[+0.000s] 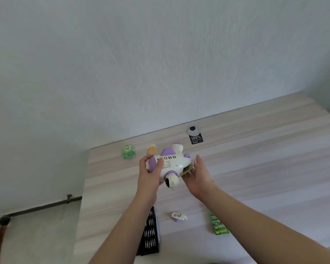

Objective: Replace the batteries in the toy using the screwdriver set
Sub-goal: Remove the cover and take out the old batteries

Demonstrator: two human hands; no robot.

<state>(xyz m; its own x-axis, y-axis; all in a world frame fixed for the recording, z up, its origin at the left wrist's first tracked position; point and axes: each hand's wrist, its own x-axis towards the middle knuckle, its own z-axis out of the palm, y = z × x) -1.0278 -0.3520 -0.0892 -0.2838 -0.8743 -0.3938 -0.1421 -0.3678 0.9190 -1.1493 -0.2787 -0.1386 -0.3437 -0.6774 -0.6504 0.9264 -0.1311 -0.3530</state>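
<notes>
pale wood tabletop [255,149], far edge: toy [171,164] upside down, gripped by left hand [149,174]; right hand [197,174] cupping, fingers straight.

Table [255,168] — bit tray [151,233], batteries [218,224], green cube [128,151].

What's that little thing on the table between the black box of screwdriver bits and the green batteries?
In the head view, a small white and purple toy part lies between the screwdriver set and the batteries.
</notes>
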